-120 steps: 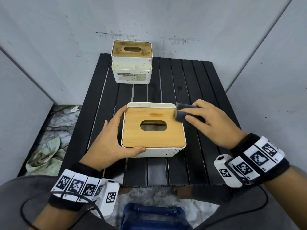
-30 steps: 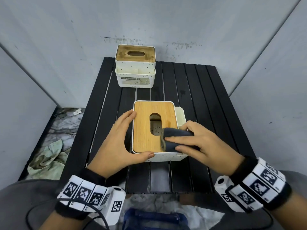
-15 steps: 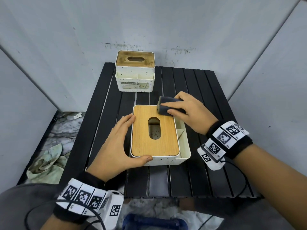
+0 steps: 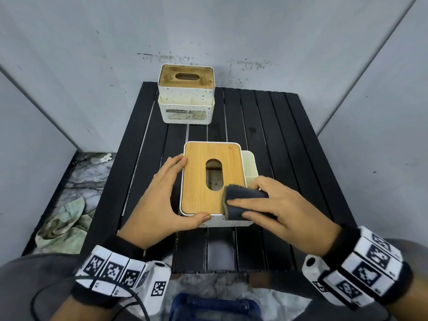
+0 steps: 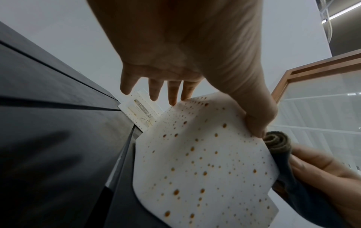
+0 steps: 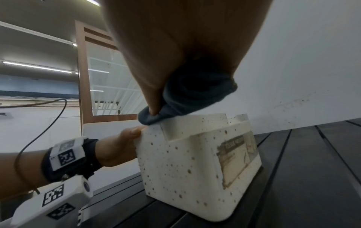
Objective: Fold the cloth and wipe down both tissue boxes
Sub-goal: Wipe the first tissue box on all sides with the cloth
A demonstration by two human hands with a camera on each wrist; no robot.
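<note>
On the black table (image 4: pixel 278 135) the near tissue box (image 4: pixel 249 169) lies with long axis and slot pointing away from the person. The left hand (image 4: pixel 157 205) braces its near-left corner, fingers (image 4: pixel 176 163) straight; the right hand (image 4: pixel 284 209) grips the folded cloth (image 4: pixel 243 200), now on the lid's (image 4: pixel 199 198) near-right corner, having come back from the far-right.

A smooth, pale wooden lid (image 4: pixel 196 177) tops the near tissue box (image 6: pixel 185 162), whose white plastic body is matt and speckled brown. The folded cloth (image 4: pixel 245 201) is dark grey, soft and napped. The far tissue box (image 4: pixel 185 112) is topped in darker, stained wood. The black slatted surface (image 4: pixel 273 140) looks matt.
</note>
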